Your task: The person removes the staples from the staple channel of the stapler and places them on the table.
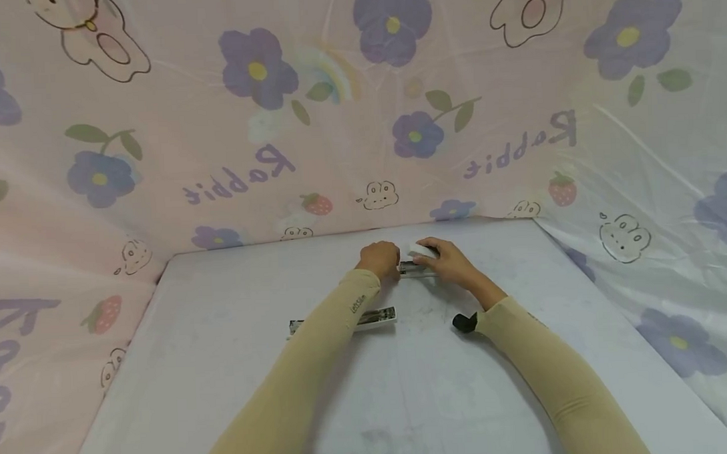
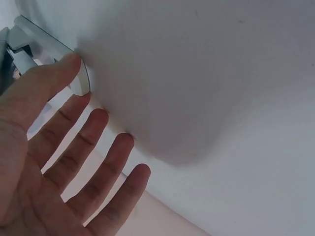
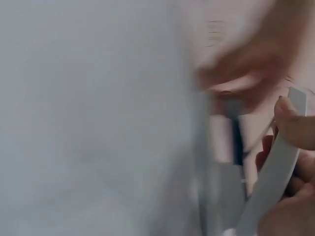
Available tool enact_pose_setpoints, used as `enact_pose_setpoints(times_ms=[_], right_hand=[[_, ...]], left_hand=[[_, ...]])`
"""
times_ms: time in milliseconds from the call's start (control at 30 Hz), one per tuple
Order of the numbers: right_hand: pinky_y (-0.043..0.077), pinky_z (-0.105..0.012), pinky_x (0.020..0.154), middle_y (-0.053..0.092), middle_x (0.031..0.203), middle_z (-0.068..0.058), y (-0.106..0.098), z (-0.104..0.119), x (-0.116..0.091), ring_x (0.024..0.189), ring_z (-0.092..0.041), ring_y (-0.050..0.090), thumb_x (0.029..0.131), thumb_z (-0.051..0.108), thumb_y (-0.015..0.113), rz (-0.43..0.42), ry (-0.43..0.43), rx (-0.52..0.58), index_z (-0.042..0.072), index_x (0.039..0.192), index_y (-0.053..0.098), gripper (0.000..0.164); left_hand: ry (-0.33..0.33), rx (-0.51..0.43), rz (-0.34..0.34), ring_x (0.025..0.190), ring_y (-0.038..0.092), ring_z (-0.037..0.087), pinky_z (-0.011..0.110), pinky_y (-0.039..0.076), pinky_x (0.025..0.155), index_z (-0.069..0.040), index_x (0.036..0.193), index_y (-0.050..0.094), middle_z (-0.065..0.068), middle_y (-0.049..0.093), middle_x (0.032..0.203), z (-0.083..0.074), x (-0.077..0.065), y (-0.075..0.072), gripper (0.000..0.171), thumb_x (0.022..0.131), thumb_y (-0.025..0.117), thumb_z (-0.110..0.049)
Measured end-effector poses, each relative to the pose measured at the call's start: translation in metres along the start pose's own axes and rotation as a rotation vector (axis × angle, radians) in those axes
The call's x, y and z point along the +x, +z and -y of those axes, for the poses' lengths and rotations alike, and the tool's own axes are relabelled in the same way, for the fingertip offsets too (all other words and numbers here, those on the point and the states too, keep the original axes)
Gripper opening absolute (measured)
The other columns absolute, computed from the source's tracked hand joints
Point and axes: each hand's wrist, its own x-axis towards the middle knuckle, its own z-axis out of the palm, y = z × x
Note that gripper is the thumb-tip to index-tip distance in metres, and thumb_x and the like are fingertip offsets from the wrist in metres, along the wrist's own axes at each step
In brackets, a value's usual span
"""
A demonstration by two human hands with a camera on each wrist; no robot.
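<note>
A white stapler (image 1: 418, 270), spread open, lies toward the far side of the table. Its raised white upper arm (image 3: 278, 172) is gripped by my right hand (image 1: 451, 260), thumb on one face and fingers on the other. At the stapler's left end is my left hand (image 1: 379, 258). In the left wrist view, its thumb and index fingertip pinch the rounded white end (image 2: 80, 81), while the other fingers stretch out straight. The right wrist view is blurred around a dark blue strip (image 3: 237, 140) between the stapler's parts.
Nearer me, a long white tray-like piece (image 1: 375, 319) with dark and silver parts inside is partly covered by my left sleeve. A small black object (image 1: 465, 323) sits beside my right forearm. A patterned curtain (image 1: 336, 121) hangs behind the white table (image 1: 224, 365).
</note>
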Motion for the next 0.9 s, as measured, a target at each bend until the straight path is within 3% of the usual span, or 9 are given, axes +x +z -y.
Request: enact_pose_setpoints(times_ms=[100,233,400,500,733,900], right_hand=[[0.045,-0.055,0.114,0.060,0.149,-0.019,-0.004,-0.003,-0.001,0.133,-0.037,0.058,0.103,0.030,0.075,-0.003,0.028,0.094,0.004,0.150,0.058,0.056],[0.046,-0.051,0.112,0.062,0.145,-0.019,-0.010,-0.007,-0.003,0.131,-0.034,0.059,0.104,0.032,0.074,0.009,0.004,0.127,0.004,0.149,0.058,0.055],[0.055,-0.039,0.097,0.066,0.135,-0.021,-0.018,-0.010,-0.005,0.122,-0.035,0.064,0.105,0.025,0.074,0.010,-0.014,0.209,0.003,0.146,0.060,0.049],[0.056,-0.031,0.090,0.065,0.137,-0.023,-0.022,-0.010,-0.006,0.126,-0.037,0.064,0.105,0.024,0.074,0.015,-0.025,0.224,0.001,0.147,0.060,0.050],[0.055,-0.051,0.101,0.063,0.140,-0.023,-0.031,-0.008,-0.009,0.131,-0.042,0.061,0.105,0.023,0.074,0.019,-0.024,0.239,0.003,0.147,0.060,0.049],[0.053,-0.049,0.107,0.062,0.141,-0.020,-0.034,-0.015,-0.011,0.139,-0.042,0.057,0.108,0.026,0.070,0.017,-0.053,0.257,0.004,0.148,0.057,0.048]], left_hand=[[-0.007,0.006,-0.002,0.116,0.069,0.023,0.044,0.057,0.101,-0.016,0.120,0.078,0.002,0.074,0.124,0.000,0.000,0.000,0.031,0.094,0.087,-0.028],[0.008,0.020,-0.005,0.114,0.070,0.025,0.045,0.057,0.100,-0.015,0.117,0.078,0.002,0.075,0.120,-0.002,-0.004,-0.002,0.028,0.094,0.087,-0.029],[0.020,0.047,-0.018,0.109,0.072,0.025,0.046,0.057,0.100,-0.014,0.115,0.080,0.003,0.077,0.115,-0.005,-0.008,-0.003,0.028,0.095,0.085,-0.033],[0.010,0.061,-0.012,0.109,0.072,0.025,0.046,0.056,0.102,-0.013,0.118,0.080,0.003,0.078,0.115,-0.006,-0.010,-0.003,0.030,0.095,0.086,-0.032],[0.004,0.108,-0.002,0.112,0.071,0.023,0.045,0.055,0.104,-0.015,0.124,0.079,0.002,0.077,0.119,-0.008,-0.010,-0.004,0.035,0.096,0.085,-0.034],[-0.004,0.112,-0.007,0.112,0.071,0.023,0.044,0.055,0.103,-0.015,0.125,0.078,0.002,0.077,0.120,-0.009,-0.011,-0.004,0.036,0.095,0.085,-0.034]])
